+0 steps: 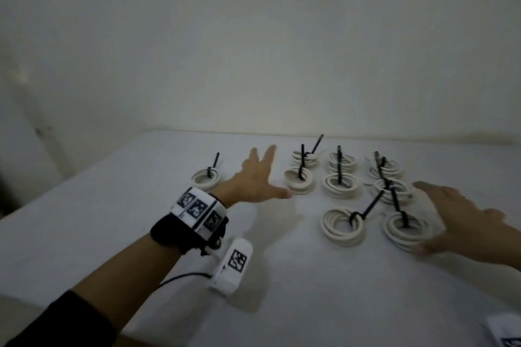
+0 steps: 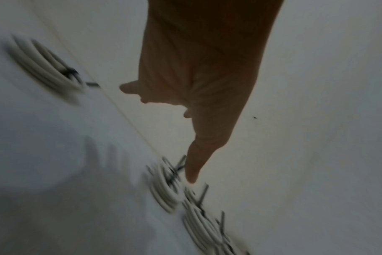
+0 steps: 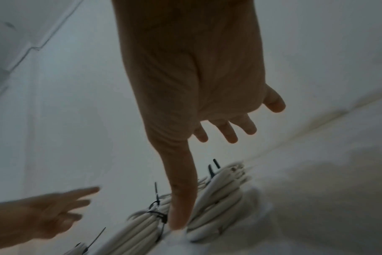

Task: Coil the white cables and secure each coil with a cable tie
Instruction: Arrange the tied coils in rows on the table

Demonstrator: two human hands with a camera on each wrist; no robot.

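on the white counter lie nine coils of white cable, each bound with a black cable tie whose tail sticks up. one coil sits alone at the left, well apart from the rest. the others stand in three short rows running away from the person: two in the left row, with the nearer coil in front, two in the middle row, and two at the right. nearest the person are two more, a left one with its tie tail slanting up to the right, and a right one.

the left hand reaches out flat between the lone coil and the left row, fingers straight and spread, thumb pointing toward the nearer coil of that row; this grip is wide open and has hold of nothing. the left wrist view is blurred but shows the same straight fingers above the coils.

the right hand lies at the right side of the group, fingers stretched out and thumb beside the near right coil; its grip is open too, with nothing in it. in the right wrist view the thumb hangs down just in front of the coils; whether it touches them cannot be told.

a black wrist strap with white marker blocks sits on the left forearm, and a wall rises behind the counter.
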